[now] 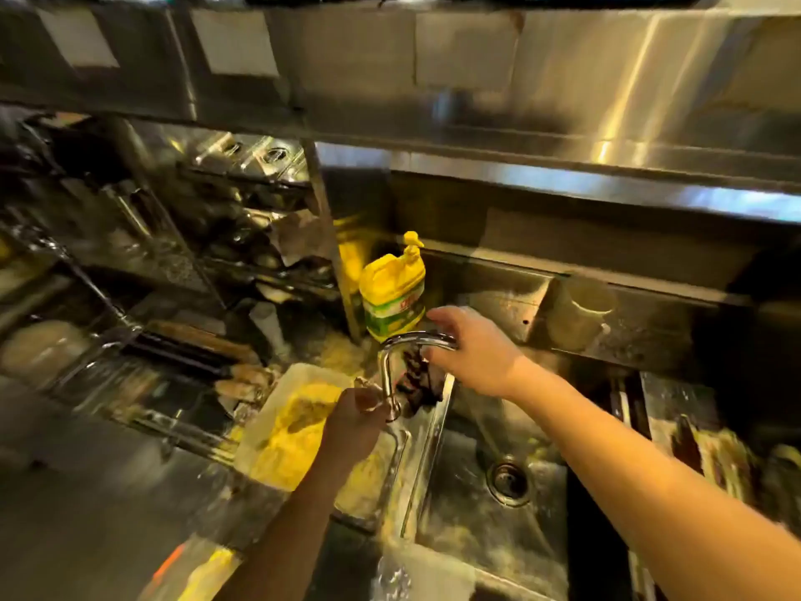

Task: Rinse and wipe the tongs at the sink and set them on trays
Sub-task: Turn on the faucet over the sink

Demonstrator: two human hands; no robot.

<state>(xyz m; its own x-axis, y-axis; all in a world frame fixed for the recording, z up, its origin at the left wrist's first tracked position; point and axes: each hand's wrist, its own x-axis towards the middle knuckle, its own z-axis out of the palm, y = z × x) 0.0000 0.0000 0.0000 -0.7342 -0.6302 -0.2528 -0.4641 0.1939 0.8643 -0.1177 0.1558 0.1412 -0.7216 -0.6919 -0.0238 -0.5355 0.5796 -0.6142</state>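
Observation:
A dark pair of tongs (416, 379) with scalloped edges hangs just under the curved chrome faucet (416, 340), over the left rim of the steel sink (459, 527). My right hand (472, 353) reaches in from the right, lies over the spout and grips the top of the tongs with curled fingers. Lower down, my left hand (355, 422) curls round the small faucet handle at the base of the tap. The frame is blurred, and I cannot make out a water stream. No tray is clearly in view.
A yellow detergent bottle (392, 297) stands behind the faucet. Left of the sink sits a plastic tub (268, 427) with yellow contents. A metal cup (581, 310) hangs on the back wall. Wire racks of utensils (151, 340) fill the left side, and the drain (509, 477) lies mid-basin.

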